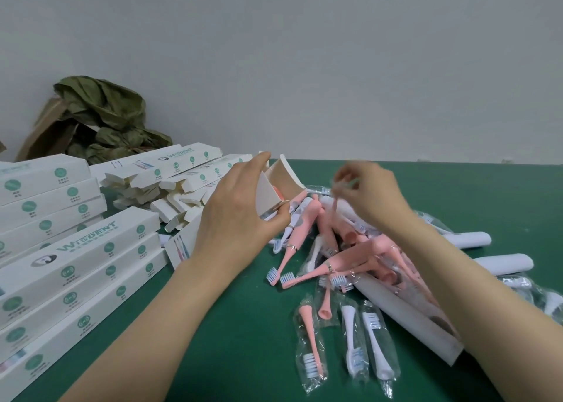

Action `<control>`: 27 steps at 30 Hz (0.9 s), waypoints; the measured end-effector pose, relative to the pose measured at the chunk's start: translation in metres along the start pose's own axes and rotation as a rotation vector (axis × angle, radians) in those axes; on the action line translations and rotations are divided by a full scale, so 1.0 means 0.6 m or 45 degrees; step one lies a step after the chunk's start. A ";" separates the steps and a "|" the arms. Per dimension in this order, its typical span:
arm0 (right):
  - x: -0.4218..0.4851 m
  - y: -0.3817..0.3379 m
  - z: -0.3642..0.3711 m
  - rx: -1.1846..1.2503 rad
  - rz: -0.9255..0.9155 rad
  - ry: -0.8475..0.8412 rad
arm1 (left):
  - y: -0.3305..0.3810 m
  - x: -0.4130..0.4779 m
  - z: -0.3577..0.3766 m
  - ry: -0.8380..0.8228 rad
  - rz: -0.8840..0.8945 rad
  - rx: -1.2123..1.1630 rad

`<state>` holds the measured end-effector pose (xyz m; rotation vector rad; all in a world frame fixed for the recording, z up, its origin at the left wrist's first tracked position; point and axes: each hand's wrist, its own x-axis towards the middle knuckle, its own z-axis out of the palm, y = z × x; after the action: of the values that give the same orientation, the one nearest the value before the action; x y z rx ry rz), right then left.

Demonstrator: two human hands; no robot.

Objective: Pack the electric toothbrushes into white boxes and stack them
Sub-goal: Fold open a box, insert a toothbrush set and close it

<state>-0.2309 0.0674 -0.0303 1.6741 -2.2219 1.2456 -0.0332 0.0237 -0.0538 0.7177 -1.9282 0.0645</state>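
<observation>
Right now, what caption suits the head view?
Left hand holds an open white box; right hand pinches a blurred item above the toothbrush pile.

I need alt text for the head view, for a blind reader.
The left hand holds an open white box beside a pile of pink electric toothbrushes on a green table; the right hand pinches a small item. Closed boxes are stacked at left.

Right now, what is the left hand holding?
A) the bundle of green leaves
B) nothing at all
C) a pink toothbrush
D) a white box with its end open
D: the left hand grips a white box whose end flaps stand open, just above the pile of pink toothbrushes.
</observation>
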 end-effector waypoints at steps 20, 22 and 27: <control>-0.049 -0.097 -0.001 1.173 0.098 0.314 | 0.011 0.001 0.000 0.025 -0.030 -0.050; -0.057 -0.101 0.006 0.991 -0.051 0.382 | 0.015 0.000 0.000 0.022 -0.011 -0.058; -0.075 -0.113 0.023 0.490 -0.607 0.437 | 0.024 0.000 -0.003 0.031 -0.017 -0.134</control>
<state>-0.1511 0.0882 -0.0257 1.7888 -1.3458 1.7216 -0.0390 0.0364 -0.0490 0.6571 -1.8883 -0.0360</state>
